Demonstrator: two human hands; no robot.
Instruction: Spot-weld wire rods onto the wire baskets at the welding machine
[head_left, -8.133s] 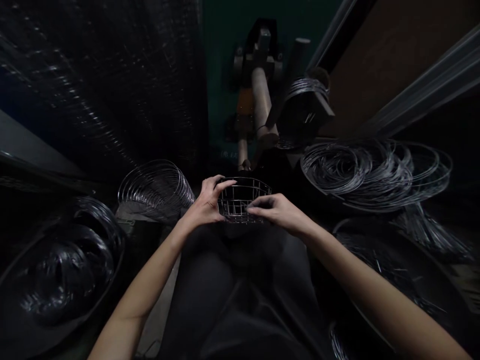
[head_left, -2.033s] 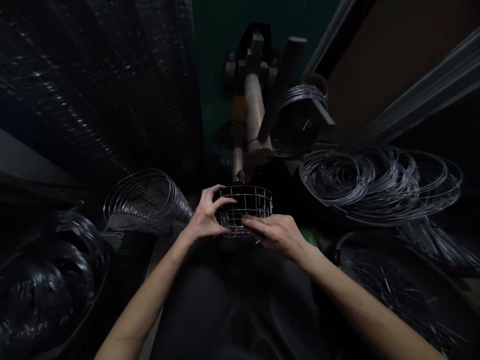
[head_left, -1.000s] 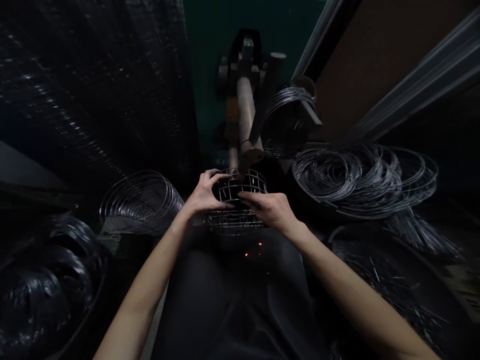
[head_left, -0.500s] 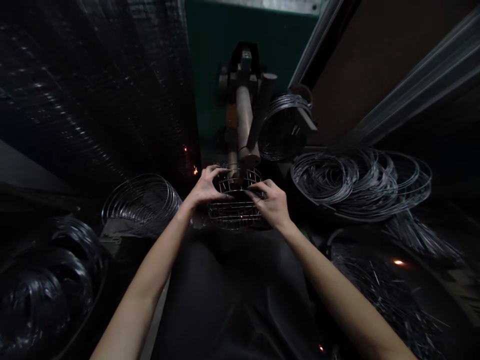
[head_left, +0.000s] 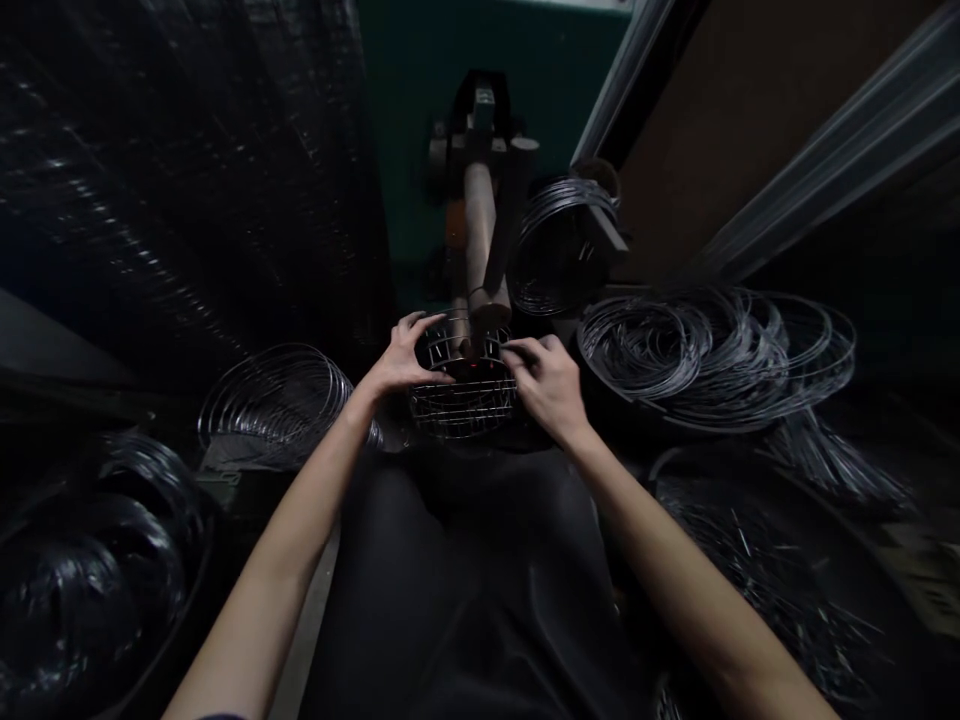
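Observation:
Under the welding machine's arm [head_left: 480, 215] sits a round wire basket [head_left: 461, 410], its grid of thin metal rods facing me. My left hand [head_left: 399, 358] grips the basket's left side, thumb in front and fingers curved over the top. On the right, my right hand [head_left: 549, 382] has its fingertips pinched together at the basket's right edge. Whether they hold the rim or a short wire is too dark to tell. The lower electrode [head_left: 460, 325] reaches into the basket. A small red glow shows near its tip.
Wire rings [head_left: 274, 405] stand left of the basket, with wrapped coils [head_left: 67, 600] nearer me. Right lie a pile of wire hoops [head_left: 675, 355], a bundle of rods [head_left: 844, 460] and a pan of short wires [head_left: 772, 580]. Dark plastic sheeting [head_left: 187, 180] hangs at left.
The sparks that flew at left and right are gone. My right hand's fingertips have shifted from the basket's front middle toward its right edge. The view has moved slightly.

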